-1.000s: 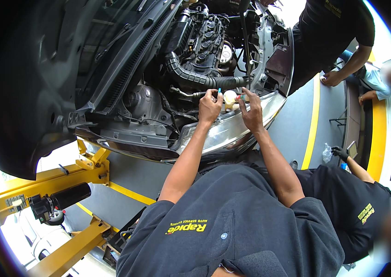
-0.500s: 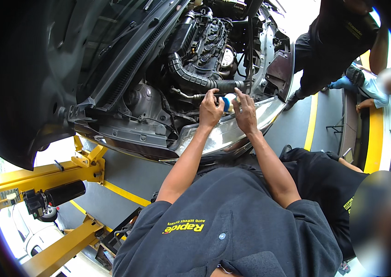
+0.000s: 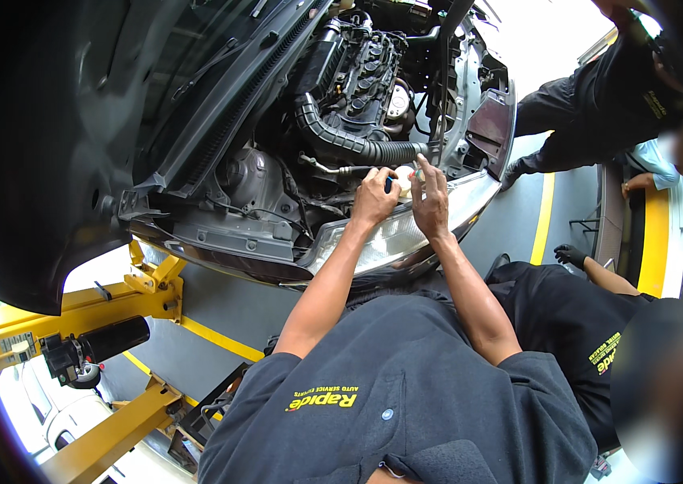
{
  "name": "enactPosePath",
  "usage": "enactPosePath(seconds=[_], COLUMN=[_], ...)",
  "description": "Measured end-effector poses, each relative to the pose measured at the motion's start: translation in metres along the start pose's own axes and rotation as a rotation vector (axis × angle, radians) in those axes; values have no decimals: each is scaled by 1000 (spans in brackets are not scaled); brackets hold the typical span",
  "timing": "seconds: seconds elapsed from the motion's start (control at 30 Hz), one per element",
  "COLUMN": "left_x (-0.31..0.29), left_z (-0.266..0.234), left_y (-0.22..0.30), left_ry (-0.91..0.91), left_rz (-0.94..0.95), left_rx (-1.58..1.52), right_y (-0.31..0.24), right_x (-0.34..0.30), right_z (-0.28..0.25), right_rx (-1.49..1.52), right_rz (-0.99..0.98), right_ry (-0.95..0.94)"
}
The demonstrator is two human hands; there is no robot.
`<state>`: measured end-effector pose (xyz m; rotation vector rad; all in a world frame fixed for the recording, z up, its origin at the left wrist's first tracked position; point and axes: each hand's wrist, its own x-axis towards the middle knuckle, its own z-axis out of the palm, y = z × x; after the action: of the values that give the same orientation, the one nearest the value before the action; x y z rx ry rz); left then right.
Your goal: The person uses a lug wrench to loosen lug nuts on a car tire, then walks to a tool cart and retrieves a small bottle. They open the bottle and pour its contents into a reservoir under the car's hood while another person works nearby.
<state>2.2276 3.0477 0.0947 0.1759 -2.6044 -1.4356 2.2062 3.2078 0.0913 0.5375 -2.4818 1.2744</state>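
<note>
Both my hands are over the near edge of the engine bay, just behind the headlight (image 3: 394,239). My left hand (image 3: 374,198) has its fingers curled round a small dark-blue piece (image 3: 390,185), mostly covered by the fingertips. Close beside it, my right hand (image 3: 432,202) has its fingers raised and bent toward the thumb. A whitish rounded part (image 3: 403,181) with a small reddish spot shows between my hands. What the right fingers grip there is too small and covered to name. A ribbed black air hose (image 3: 394,151) runs just beyond my fingertips.
The engine (image 3: 369,77) lies exposed beyond my hands, with the raised dark hood panel at left. A yellow lift arm (image 3: 99,294) stands at lower left. One co-worker (image 3: 599,105) stands at upper right; another (image 3: 551,323) is crouched close on my right.
My left hand has drawn slightly left with the blue piece, away from the whitish part. My right fingers have straightened somewhat. The standing co-worker has shifted, and the crouched one's gloved hand has risen.
</note>
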Motion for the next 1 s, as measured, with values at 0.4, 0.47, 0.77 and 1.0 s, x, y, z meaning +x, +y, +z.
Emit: enactPosePath(seconds=[0.4, 0.47, 0.77, 1.0], left_x=[16, 15, -2, 3], left_z=[3, 1, -12, -14], left_y=[-43, -41, -3, -5], left_ry=[280, 348, 362, 422], left_rz=[-260, -262, -164, -106], left_rx=[-415, -458, -421, -305], right_y=[-6, -7, -10, -6], right_x=[2, 1, 4, 0], right_z=[-4, -5, -4, 0], right_rx=[-36, -1, 34, -52], right_rz=[58, 23, 5, -13], right_ry=[-10, 58, 49, 66])
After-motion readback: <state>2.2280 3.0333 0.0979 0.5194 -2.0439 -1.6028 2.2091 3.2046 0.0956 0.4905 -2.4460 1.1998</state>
